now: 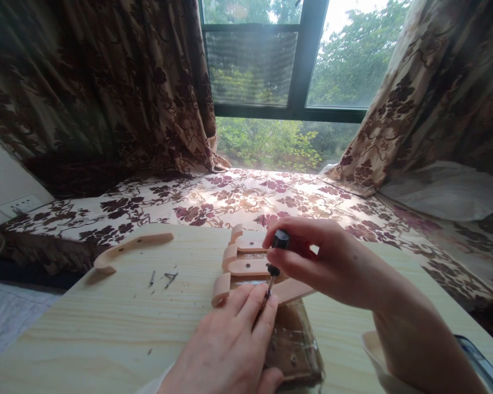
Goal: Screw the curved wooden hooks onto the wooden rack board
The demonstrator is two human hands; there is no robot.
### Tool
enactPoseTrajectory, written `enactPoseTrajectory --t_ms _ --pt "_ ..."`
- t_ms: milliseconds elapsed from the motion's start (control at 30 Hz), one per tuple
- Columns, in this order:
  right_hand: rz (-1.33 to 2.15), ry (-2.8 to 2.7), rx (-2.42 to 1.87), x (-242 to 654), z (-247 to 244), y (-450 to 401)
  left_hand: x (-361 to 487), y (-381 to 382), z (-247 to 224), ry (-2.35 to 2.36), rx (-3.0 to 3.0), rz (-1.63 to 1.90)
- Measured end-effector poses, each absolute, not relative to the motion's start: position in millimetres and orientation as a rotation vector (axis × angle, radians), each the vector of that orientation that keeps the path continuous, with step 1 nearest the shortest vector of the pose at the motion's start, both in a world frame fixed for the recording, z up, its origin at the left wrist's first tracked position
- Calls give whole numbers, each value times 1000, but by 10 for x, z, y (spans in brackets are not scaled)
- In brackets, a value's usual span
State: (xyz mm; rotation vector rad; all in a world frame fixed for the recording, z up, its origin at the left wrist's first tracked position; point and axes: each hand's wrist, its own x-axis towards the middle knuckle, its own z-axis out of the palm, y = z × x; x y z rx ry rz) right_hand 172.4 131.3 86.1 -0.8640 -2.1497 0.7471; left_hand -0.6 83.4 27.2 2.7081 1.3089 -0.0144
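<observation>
Right hand (328,262) closed around screwdriver (281,239); left hand (230,339), fingers extended over wooden hook (221,288), grip unclear. Loose screws (171,279): ten o'clock from left hand.

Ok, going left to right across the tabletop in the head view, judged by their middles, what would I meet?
Curved wooden piece, loose screws, left hand, screwdriver, right hand, partly hidden phone-like object.

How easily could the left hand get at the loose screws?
Probably yes: nothing seems to block the left hand from the screws, though its fingers now flank the screwdriver.
</observation>
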Motion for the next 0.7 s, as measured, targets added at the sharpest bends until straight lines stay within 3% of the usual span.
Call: enactPoseTrajectory --t_ms 300,700 --pt "590 -2134 -1030 1707 768 1366 -26 836 213 1289 2730 80" --pt "668 -2127 -1003 1714 783 1349 -77 821 34 1309 2756 155"
